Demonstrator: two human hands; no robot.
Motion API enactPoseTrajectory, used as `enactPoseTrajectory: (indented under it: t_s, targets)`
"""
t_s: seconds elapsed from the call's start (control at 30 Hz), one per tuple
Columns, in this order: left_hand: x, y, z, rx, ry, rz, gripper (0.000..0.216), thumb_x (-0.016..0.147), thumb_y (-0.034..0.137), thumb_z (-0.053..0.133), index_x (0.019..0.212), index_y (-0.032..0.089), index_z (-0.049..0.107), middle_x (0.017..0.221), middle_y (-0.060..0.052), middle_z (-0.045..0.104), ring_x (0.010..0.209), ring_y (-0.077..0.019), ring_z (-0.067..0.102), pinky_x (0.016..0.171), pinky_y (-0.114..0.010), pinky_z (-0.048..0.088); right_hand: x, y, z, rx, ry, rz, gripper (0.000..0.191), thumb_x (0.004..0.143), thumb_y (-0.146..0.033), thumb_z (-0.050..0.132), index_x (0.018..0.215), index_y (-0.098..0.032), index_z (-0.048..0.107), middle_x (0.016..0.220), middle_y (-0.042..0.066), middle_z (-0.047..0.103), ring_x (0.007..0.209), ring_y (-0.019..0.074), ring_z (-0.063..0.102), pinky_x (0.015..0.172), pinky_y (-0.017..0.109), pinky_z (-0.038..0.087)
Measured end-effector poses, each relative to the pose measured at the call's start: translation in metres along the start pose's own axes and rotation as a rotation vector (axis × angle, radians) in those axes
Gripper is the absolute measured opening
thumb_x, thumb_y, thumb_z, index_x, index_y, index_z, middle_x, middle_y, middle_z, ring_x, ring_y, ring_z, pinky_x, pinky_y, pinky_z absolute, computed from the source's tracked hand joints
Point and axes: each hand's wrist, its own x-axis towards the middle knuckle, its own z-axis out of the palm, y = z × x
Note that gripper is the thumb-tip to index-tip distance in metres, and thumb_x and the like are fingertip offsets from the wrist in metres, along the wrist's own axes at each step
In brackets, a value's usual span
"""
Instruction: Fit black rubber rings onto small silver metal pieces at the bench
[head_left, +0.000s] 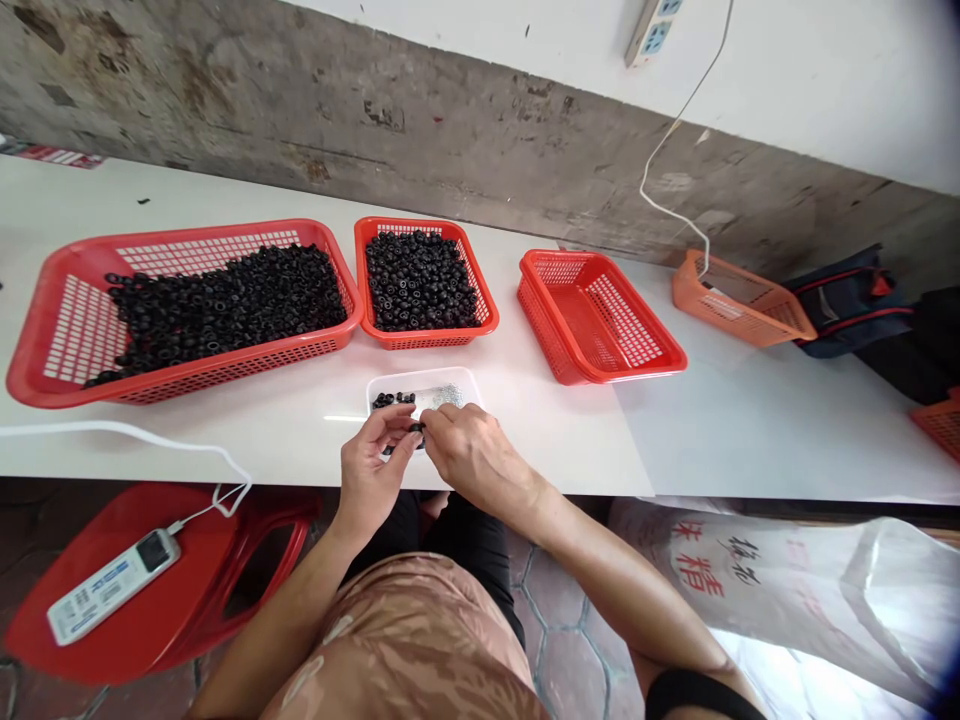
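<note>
My left hand (369, 478) pinches a small black ring-shaped part (417, 428) between thumb and fingers. Meeting it from the right, my right hand (474, 452) is closed, its fingertips right at the part; what they grip is hidden. Both hands are over the near side of a shallow white tray (470, 382). Inside the tray, several loose black parts (391, 399) lie on the left and a scatter of tiny silvery or clear pieces (450, 394) on the right.
Behind the tray, a long red basket (45, 372) and a smaller red basket (431, 340) hold heaps of black parts. To the right stand another red basket (600, 345) and an orange basket (742, 310). A power strip (112, 585) lies on a red stool (172, 610).
</note>
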Motion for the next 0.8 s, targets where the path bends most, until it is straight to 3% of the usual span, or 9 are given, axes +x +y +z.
enactPoseTrajectory:
  t_s: [0.13,0.37,0.47,0.67,0.8]
  targets:
    - [0.002,0.004,0.005,-0.221,0.059,-0.113,0.030,0.074,0.024,0.082,0.102,0.020,0.072,0.088,-0.002,0.070,0.085,-0.0157,0.066,0.079,-0.026,0.056,-0.001,0.003,0.006,0.058,0.025,0.012,0.018,0.098,-0.006,0.047,0.093,-0.015,0.062,0.079,0.005,0.066,0.068,0.0176,0.061,0.065,0.029,0.041]
    - [0.008,0.011,0.009,-0.438,0.157,-0.278,0.038,0.059,0.021,0.091,0.091,0.019,0.071,0.082,0.000,0.072,0.081,-0.0138,0.067,0.078,-0.024,0.053,-0.009,-0.005,0.030,0.091,0.302,0.041,0.028,0.104,-0.018,0.042,0.126,-0.007,0.056,0.085,0.008,0.073,0.072,0.0191,0.067,0.072,0.033,0.045]
    - [0.010,0.011,0.006,-0.454,0.122,-0.309,0.036,0.059,0.021,0.091,0.091,0.018,0.073,0.085,-0.001,0.074,0.085,-0.0139,0.067,0.081,-0.023,0.051,-0.009,-0.008,0.037,-0.032,0.401,0.041,0.029,0.103,-0.018,0.042,0.124,-0.006,0.057,0.074,0.005,0.071,0.064,0.0182,0.064,0.072,0.035,0.044]
    - [0.011,0.014,-0.001,-0.359,-0.075,-0.346,0.027,0.072,0.034,0.084,0.092,0.017,0.078,0.085,-0.004,0.075,0.083,-0.0172,0.066,0.079,-0.027,0.050,-0.007,-0.011,0.036,-0.094,0.410,0.021,0.027,0.101,-0.020,0.045,0.120,-0.009,0.060,0.068,0.004,0.070,0.057,0.0162,0.061,0.077,0.036,0.041]
    - [0.012,0.015,-0.003,-0.371,-0.069,-0.356,0.022,0.072,0.035,0.084,0.085,0.017,0.079,0.078,-0.002,0.074,0.080,-0.0164,0.064,0.079,-0.026,0.049,-0.007,-0.013,0.032,-0.061,0.437,0.022,0.027,0.102,-0.024,0.049,0.120,-0.008,0.061,0.071,0.004,0.070,0.060,0.0173,0.064,0.078,0.037,0.038]
